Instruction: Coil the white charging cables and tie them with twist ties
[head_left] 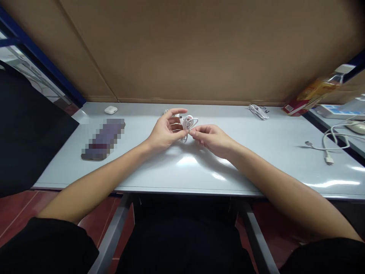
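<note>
A white cable (189,122) is gathered into a small coiled bundle above the middle of the desk, with a plug end by my left fingers. My left hand (167,131) grips the bundle from its left side, thumb underneath and index finger stretched out above. From the right, my right hand (210,137) pinches at the lower part of the same bundle with thumb and fingertips. What exactly lies between the right fingertips is too small to make out. Part of another pale item shows behind my left hand, mostly hidden.
A pixelated dark phone-shaped object (104,139) lies at left, near a white earbud case (111,110). Another coiled white cable (258,112) rests at the back right. Loose white cables (327,146) trail over the right edge, near a bottle (327,85) and a red box (295,107).
</note>
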The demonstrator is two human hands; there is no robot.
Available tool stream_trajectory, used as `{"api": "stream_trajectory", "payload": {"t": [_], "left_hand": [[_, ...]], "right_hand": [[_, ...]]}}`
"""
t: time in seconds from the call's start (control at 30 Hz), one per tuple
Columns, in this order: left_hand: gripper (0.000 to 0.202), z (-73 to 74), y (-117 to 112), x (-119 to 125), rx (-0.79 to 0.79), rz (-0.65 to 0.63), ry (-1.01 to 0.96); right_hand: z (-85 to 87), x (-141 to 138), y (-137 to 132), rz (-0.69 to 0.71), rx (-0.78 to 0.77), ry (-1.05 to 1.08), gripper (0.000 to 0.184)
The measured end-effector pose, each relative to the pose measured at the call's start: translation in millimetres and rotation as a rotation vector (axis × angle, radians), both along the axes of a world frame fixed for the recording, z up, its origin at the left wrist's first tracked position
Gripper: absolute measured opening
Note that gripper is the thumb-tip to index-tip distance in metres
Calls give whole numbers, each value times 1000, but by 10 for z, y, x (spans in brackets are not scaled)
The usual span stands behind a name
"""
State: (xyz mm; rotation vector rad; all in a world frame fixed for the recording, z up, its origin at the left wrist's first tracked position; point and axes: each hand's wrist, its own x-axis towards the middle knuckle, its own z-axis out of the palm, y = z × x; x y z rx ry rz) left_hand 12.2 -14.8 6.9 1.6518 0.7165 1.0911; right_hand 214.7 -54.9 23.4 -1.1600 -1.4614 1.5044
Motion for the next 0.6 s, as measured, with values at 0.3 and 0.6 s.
{"api": "stream_trajectory", "payload": {"t": [0.3,0.6], "left_hand": [[48,77,-38,-54,385,-197,51],[69,116,-23,-62,-273,-18,-98]], "right_hand": [[14,31,59,202,-502,399,18],[-21,100,41,-94,580,-244,13]]}}
